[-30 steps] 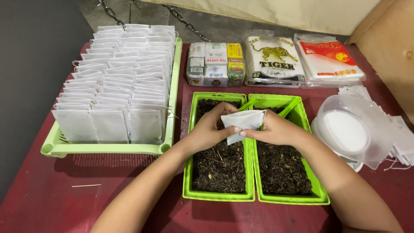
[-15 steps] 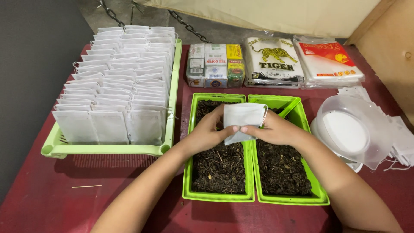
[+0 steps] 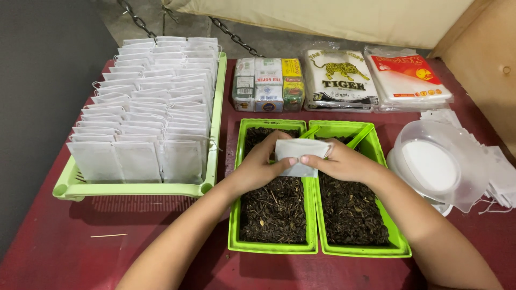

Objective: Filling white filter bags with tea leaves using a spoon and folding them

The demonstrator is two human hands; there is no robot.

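On the left of the dark red table (image 3: 64,236), a pale green tray (image 3: 134,189) holds rows of upright white filter bags (image 3: 145,107), well apart from the hands. Behind the middle stand small tea boxes (image 3: 267,85), then two flat printed packets (image 3: 338,80).

In the centre, the left hand (image 3: 258,166) and right hand (image 3: 341,161) meet above the shared rims of two green trays of dark loose tea (image 3: 274,209). Between them is a small white bag (image 3: 301,156). A moment ago it was held higher and spread flatter over the back of the trays; now it sits lower and nearer the person, its lower part bunched in the fingers. That suggests the hands are working the bag rather than only lifting it.

Both hands grip it: the left thumb (image 3: 285,161) presses its lower left edge, the right fingertips (image 3: 312,159) pinch beside it, almost touching. The top of the bag stands free above the fingers.

At the far right sits a clear plastic tub (image 3: 435,161) beside loose empty bags (image 3: 500,177).
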